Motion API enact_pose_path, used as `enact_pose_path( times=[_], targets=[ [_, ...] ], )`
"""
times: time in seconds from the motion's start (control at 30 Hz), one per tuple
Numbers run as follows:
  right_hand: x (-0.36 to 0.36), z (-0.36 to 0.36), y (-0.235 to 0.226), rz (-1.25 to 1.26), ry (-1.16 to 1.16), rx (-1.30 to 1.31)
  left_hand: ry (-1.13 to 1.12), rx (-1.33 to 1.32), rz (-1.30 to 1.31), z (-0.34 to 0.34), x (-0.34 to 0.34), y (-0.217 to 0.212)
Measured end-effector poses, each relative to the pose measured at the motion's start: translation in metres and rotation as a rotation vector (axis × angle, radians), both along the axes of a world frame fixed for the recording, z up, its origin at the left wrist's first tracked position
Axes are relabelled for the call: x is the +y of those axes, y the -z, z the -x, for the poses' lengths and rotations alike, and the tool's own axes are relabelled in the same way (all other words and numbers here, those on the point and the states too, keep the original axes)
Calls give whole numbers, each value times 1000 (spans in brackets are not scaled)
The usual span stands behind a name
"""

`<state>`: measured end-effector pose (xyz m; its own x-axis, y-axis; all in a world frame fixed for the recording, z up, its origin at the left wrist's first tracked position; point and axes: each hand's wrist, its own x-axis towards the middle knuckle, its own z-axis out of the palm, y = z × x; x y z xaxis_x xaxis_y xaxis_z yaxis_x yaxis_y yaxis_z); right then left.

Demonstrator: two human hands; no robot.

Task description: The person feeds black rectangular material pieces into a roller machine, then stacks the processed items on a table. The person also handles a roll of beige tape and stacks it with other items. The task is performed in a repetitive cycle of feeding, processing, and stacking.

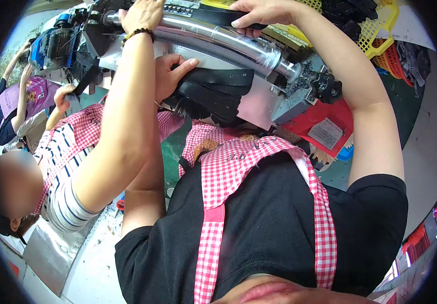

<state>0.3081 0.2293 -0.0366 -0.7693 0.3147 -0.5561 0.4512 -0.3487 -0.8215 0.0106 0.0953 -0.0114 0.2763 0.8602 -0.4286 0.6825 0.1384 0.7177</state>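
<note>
My right hand point(265, 15) reaches in from the right to the top edge. Its thumb lies on a flat black strip point(223, 16), with fingers curled beneath the strip's right end. The strip lies along the far side of a shiny metal roller point(213, 39). On the near side, my left hand point(172, 76) grips the left end of a stack of black strips point(216, 86). Its thumb points right and its other fingers are mostly hidden. Dark fringe-like edges show under this stack.
A co-worker's braceleted hand point(142, 17) rests at the roller's left end. Black clamp parts point(325, 86) sit at its right end. Yellow baskets point(380, 30) and an orange basket point(391, 66) stand far right. A red bag point(325, 126) hangs below the machine.
</note>
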Motion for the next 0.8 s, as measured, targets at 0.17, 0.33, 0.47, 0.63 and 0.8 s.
enact_pose_path(
  times=[0.17,0.33,0.47,0.63,0.8],
  targets=[
    [0,-2,2,45,30,42,11,-228,273,7,-8,-15],
    [1,-1,6,43,37,69,-70,-236,-163,5,-42,-16],
    [1,2,3,-45,-20,44,-72,-265,-166,5,-43,-21],
    [-1,2,-6,-169,-73,-25,-1,-315,-137,14,-37,-10],
    [8,-8,-1,-103,-8,-60,290,262,-504,-12,-39,-59]
  ],
)
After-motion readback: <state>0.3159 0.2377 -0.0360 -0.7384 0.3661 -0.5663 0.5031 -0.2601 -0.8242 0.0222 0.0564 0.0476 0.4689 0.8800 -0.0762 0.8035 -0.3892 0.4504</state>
